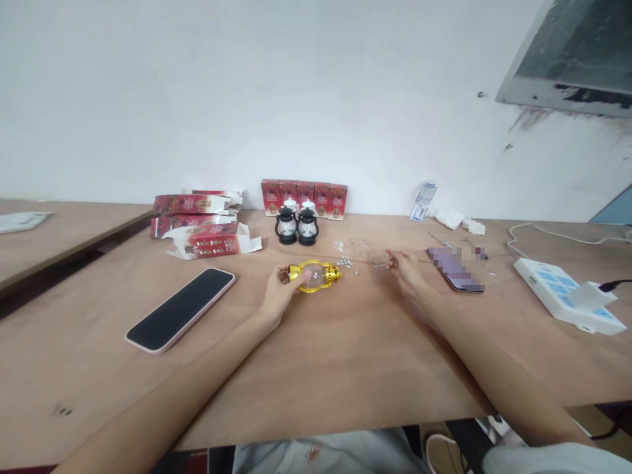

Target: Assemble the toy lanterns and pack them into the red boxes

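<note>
Gold and clear, a small lantern lies on its side on the wooden table, near the middle. The left hand holds it by one end, thumb and fingers curled loosely about the gold cap, while the other end points towards a scatter of small silver discs just beside it.

The right hand rests on the table to the right of the discs, well apart from the lantern. Its fingertips are drawn together on a thin wire; the piece is too small to make out further. Between the discs and this hand, slightly further back, lies something clear and crumpled, hard to tell.

Behind the lantern stand two black lanterns, side by side and upright, touching or nearly so. Behind them a row of red boxes stands against the white wall. To the left, a few opened red boxes lie stacked and flattened.

A phone in a pale pink case lies face up to the left of the left forearm, its screen dark. A second phone lies just right of the right hand. Further right sits a white device with blue patches, a cable plugged into its far end.
</note>
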`<action>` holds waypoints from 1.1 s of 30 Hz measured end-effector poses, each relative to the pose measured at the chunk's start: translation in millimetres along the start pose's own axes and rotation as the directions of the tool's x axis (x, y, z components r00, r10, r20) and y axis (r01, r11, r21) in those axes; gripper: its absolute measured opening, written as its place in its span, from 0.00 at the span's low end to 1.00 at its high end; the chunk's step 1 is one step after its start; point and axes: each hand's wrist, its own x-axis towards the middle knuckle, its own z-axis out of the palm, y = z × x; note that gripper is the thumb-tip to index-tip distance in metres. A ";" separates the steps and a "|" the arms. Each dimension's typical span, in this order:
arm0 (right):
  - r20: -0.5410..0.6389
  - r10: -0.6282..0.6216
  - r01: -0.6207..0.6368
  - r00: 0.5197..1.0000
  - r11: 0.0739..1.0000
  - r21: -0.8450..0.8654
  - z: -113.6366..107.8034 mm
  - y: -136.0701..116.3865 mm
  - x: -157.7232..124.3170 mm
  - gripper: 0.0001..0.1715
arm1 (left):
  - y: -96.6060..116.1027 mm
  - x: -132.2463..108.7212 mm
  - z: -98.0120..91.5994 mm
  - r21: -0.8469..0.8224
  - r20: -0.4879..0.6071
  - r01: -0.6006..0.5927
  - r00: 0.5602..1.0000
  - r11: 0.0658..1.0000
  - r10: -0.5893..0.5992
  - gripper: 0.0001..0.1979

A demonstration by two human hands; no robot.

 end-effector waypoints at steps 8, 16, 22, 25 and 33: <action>0.012 0.089 -0.090 0.996 0.992 0.092 3.1 -2.4 -3.7 0.06 | 1.7 -1.4 1.4 -0.030 -0.009 0.016 1.000 0.999 -0.017 0.26; -0.015 0.074 -0.075 0.997 0.994 -0.079 3.5 -2.7 -8.1 0.09 | 1.7 -1.5 0.6 -0.015 -0.004 0.015 1.000 1.000 -0.015 0.27; -0.004 0.032 -0.032 0.999 0.989 -0.142 3.1 -5.5 -11.5 0.09 | 1.7 -2.2 0.6 -0.009 0.016 0.011 1.000 1.000 -0.011 0.27; 0.026 0.030 -0.026 0.999 0.988 -0.154 4.0 -5.6 -11.9 0.09 | 1.6 -2.2 1.0 -0.011 0.021 0.014 1.000 1.000 -0.014 0.28; 0.090 0.050 -0.034 0.995 0.985 -0.172 7.6 -5.5 -13.2 0.12 | -0.1 -0.6 0.4 0.015 0.030 0.006 1.000 1.000 -0.006 0.28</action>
